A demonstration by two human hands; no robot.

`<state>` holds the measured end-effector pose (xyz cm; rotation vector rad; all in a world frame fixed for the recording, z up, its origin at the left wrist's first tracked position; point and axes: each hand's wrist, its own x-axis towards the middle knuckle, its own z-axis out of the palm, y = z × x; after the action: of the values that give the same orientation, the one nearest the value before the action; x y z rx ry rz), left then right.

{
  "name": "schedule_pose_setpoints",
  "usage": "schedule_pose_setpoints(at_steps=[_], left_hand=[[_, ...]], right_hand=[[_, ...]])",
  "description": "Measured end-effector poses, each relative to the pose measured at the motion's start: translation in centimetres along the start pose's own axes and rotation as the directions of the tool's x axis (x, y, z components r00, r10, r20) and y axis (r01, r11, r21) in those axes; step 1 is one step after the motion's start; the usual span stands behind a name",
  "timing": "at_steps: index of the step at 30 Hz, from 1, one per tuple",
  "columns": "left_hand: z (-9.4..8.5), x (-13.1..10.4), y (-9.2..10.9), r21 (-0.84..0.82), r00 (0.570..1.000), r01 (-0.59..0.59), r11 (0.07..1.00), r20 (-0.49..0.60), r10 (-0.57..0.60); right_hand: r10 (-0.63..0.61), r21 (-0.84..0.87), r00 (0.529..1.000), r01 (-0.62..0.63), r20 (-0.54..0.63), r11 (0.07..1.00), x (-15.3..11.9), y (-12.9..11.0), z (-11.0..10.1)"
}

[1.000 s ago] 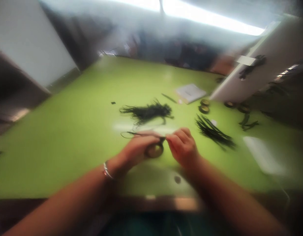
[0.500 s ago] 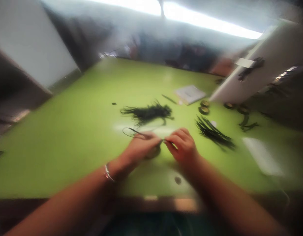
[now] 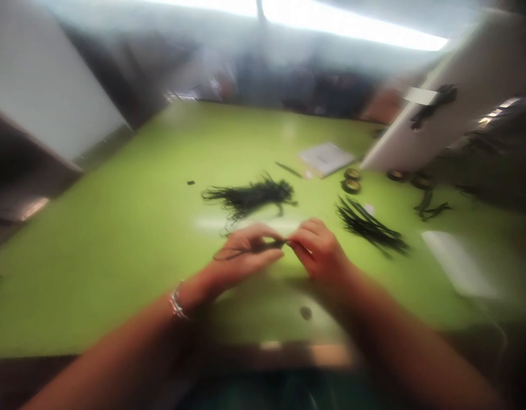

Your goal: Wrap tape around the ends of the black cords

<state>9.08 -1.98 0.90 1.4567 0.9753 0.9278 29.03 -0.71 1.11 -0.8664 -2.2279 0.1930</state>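
My left hand (image 3: pixel 246 256) is closed around a thin black cord (image 3: pixel 267 246), whose loop sticks out to the left over the palm. The fingertips of my right hand (image 3: pixel 316 247) pinch the cord's right end, close to the left fingertips. A tangled bundle of black cords (image 3: pixel 254 196) lies on the green table (image 3: pixel 118 245) just beyond my hands. To the right of my right hand is a second bundle of straighter black strips (image 3: pixel 369 228). Blur hides the fine detail between my fingers.
A white pad (image 3: pixel 325 158) and a dark pen-like stick (image 3: pixel 288 169) lie farther back. Rolls of black tape (image 3: pixel 351 185) stand near a pale panel (image 3: pixel 442 102). A whitish flat object (image 3: pixel 457 262) is at the right, a dark round spot (image 3: pixel 305 312) near the front edge.
My left hand has turned and its fingers have lifted apart from the thumb, showing more of the cord across the palm. The cord's loop has dropped lower. The whole view has shifted slightly.
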Motion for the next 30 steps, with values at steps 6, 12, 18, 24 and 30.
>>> schedule_pose_setpoints(at_steps=[6,12,18,24,30], left_hand=[[-0.1,-0.1,-0.4,-0.383,0.969,0.243,0.891,0.130,-0.209],[0.4,-0.3,-0.5,-0.313,0.968,0.245,0.918,0.022,-0.251],[0.2,-0.1,-0.7,0.399,0.935,-0.269,0.877,-0.111,0.337],[0.3,0.1,-1.3,0.477,0.862,-0.456,0.752,0.026,0.506],[-0.2,0.3,-0.6,0.291,0.969,-0.249,0.924,0.070,0.239]], right_hand=[[-0.382,-0.352,0.921,0.334,-0.074,0.874,-0.7,0.2,-0.1],[-0.344,-0.304,0.937,0.308,-0.069,0.901,-0.8,0.5,0.7],[0.031,0.123,0.999,-0.034,0.026,0.992,0.0,-0.3,0.6],[0.278,0.326,0.891,-0.399,0.360,0.857,0.3,-0.6,-0.2],[0.272,0.296,0.926,-0.346,0.263,0.890,0.1,0.0,-0.5]])
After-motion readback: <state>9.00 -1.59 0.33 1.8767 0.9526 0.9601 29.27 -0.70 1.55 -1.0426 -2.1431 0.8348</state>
